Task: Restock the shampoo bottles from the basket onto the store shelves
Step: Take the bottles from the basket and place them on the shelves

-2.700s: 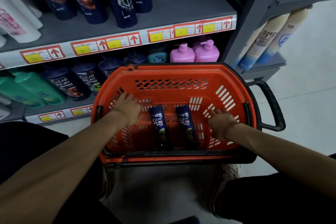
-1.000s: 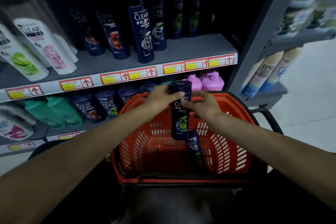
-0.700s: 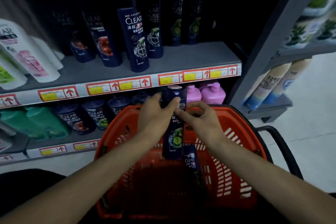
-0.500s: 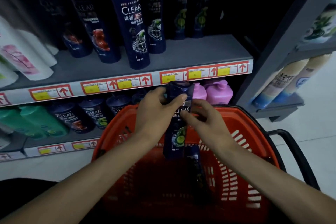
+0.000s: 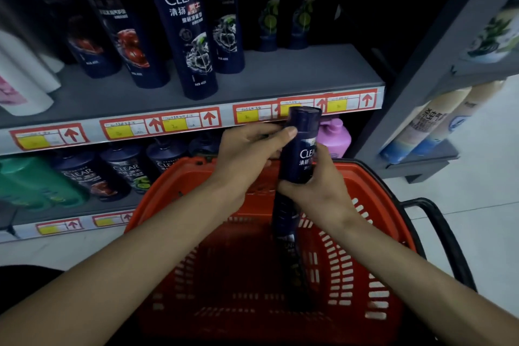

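1. Far left of frame: white bottles on the grey upper shelf; green bottles on the shelf below.
2. Upper centre-left: dark blue CLEAR bottles stand upright in a row on the upper shelf. Red-and-yellow price tags run along its front edge.
3. Centre: left hand curled round the upper part of the held shampoo bottle, one fingertip pressed on its front just below the cap.
4. Held shampoo bottle: dark blue, near upright, cap up, above the far rim of the orange basket.
5. Right of centre: right hand wraps the bottle's middle from the right side.
6. Lower centre: second dark bottle lies on the basket floor, directly under the held one.
7. Right: pink pump bottle just beyond the held bottle; black basket handle; cream tubes on the neighbouring rack.
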### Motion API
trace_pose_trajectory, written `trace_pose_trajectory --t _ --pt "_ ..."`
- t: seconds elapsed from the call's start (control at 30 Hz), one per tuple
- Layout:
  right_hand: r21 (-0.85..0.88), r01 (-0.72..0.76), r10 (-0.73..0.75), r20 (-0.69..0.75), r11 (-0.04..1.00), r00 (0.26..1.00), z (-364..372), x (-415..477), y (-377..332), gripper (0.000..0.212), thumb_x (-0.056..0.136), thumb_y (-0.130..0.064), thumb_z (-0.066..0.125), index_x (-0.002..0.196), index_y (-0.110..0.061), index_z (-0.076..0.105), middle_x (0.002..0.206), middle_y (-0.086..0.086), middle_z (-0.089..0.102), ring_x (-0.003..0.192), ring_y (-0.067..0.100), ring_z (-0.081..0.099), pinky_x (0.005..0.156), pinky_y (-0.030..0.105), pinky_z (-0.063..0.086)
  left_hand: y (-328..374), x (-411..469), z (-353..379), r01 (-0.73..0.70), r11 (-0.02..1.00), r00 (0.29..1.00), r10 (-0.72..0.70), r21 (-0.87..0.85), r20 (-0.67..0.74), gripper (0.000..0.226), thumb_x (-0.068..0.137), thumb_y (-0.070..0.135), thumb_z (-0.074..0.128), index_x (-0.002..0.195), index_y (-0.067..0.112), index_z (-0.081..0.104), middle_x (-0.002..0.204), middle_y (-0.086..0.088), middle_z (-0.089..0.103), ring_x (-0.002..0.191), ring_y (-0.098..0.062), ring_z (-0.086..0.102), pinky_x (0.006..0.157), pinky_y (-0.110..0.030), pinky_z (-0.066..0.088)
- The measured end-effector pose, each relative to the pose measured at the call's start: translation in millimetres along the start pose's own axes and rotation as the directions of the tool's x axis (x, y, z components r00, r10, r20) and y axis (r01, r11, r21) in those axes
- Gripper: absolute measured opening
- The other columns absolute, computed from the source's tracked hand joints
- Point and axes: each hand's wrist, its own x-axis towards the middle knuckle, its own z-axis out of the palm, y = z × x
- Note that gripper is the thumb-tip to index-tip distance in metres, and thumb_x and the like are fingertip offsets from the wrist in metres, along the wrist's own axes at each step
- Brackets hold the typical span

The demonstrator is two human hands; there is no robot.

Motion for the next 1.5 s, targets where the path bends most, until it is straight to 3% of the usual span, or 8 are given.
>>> trace_pose_trajectory --t 0.27,0.4,0.7,0.87,1.17,1.3,1.4,1.5 --pt "0.369 -0.118 0.106 0.053 0.922 0.993 -35 1 -33 0.023 0.082 -0.011 0.066 0.101 -0.015 0.056 0.078 -0.004 0.058 0.056 0.000 0.055 0.054 0.017 0.045 20 -9 -2 0.003 1.000 0.993 -0.003 -0.003 0.118 0.024 0.100 0.034 0.063 0.116 0.021 0.076 0.103 -0.001 0.080 0.098 -0.020 0.076 0.101 -0.046 0.055" --pt "0.393 -0.104 0.078 0.082 0.914 0.994 -41 -2 -48 0.014 0.076 -0.008 0.063 0.087 -0.013 0.056 0.070 -0.001 0.057 0.056 0.005 0.053 0.059 0.027 0.044 24 -20 -4 -0.053 0.998 0.992 0.048 0.038 0.120 0.024 0.101 0.029 0.063 0.117 0.019 0.076 0.106 -0.001 0.079 0.102 -0.020 0.075 0.099 -0.040 0.057" --pt "0.349 -0.011 0.007 0.012 0.937 1.000 -45 -16 -64 0.056 0.083 -0.024 0.085 0.123 -0.009 0.049 0.100 0.000 0.065 0.085 0.009 0.067 0.059 0.011 0.050 24 -51 -8 -0.208 0.956 0.964 0.164 0.208 0.211 0.029 0.100 0.009 0.062 0.124 0.024 0.068 0.110 0.001 0.076 0.098 -0.003 0.071 0.081 -0.014 0.053" --pt "0.262 0.023 0.021 -0.166 0.965 0.986 -54 -17 -70 0.072 0.064 -0.041 0.094 0.117 -0.014 0.053 0.094 -0.007 0.070 0.082 0.009 0.070 0.071 0.027 0.059 25 -51 3 -0.284 0.893 0.931 0.170 0.349 0.324 0.042 0.089 0.015 0.074 0.122 0.035 0.060 0.118 0.002 0.070 0.105 -0.015 0.070 0.095 -0.035 0.056" --pt "0.608 -0.158 0.206 -0.009 0.778 0.979 -71 -17 -77 0.041 0.090 -0.054 0.068 0.108 -0.018 0.072 0.101 0.004 0.078 0.092 0.021 0.073 0.078 0.033 0.057 40 -46 16 -0.025 0.999 0.990 0.021 0.026 0.139 0.047 0.083 0.015 0.085 0.122 0.014 0.060 0.107 -0.008 0.079 0.094 -0.021 0.074 0.083 -0.031 0.053" --pt "0.676 -0.132 0.159 0.022 0.725 0.987 -72 -12 -68 0.038 0.076 -0.017 0.072 0.114 -0.013 0.075 0.110 0.014 0.077 0.108 0.032 0.072 0.098 0.042 0.056 53 -28 14 0.024 0.992 0.997 -0.013 -0.128 0.079 0.035 0.090 0.013 0.077 0.123 0.013 0.067 0.110 -0.016 0.076 0.084 -0.018 0.073 0.074 -0.027 0.060" --pt "0.645 -0.134 0.091 0.100 0.752 0.991 -74 -16 -64 0.047 0.084 -0.001 0.072 0.122 -0.029 0.069 0.104 0.006 0.079 0.101 0.026 0.074 0.087 0.037 0.057 59 -17 17 0.030 0.986 0.997 -0.017 -0.165 0.076 0.034 0.092 0.011 0.074 0.125 0.011 0.068 0.112 -0.013 0.077 0.083 -0.015 0.074 0.072 -0.025 0.061" --pt "0.640 -0.189 0.098 0.175 0.745 0.980 -72 -15 -64 0.032 0.088 -0.004 0.074 0.118 -0.013 0.072 0.105 0.010 0.078 0.086 0.019 0.073 0.065 0.024 0.058 63 -9 26 0.046 0.962 0.995 -0.020 -0.270 0.098 0.017 0.096 0.010 0.068 0.112 0.009 0.073 0.092 -0.007 0.079 0.073 -0.013 0.075 0.066 -0.024 0.062"
